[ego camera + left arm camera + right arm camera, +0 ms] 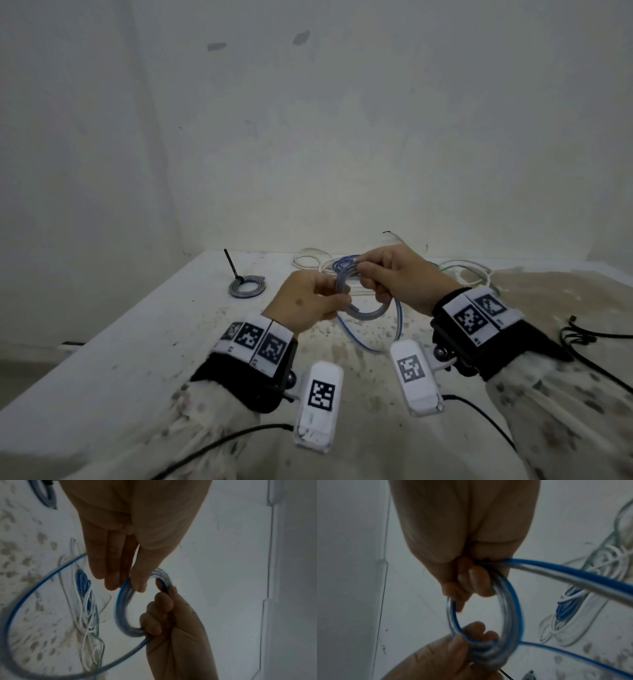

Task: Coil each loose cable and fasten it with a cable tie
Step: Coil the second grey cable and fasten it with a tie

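Observation:
A blue-and-clear cable is wound into a small coil held above the table between both hands. My left hand pinches the coil's near side between thumb and fingers. My right hand grips the far side with its fingers curled round the turns. The coil is blurred in both wrist views. Its loose tail hangs in a wide loop onto the table and runs out of my right fist. A finished coil with a black cable tie sticking up lies at the left.
A pile of loose white, clear and blue cables lies behind my hands by the wall, and shows again as a tangled pile. Black leads lie on the stained right part of the table. The table's left edge drops off nearby.

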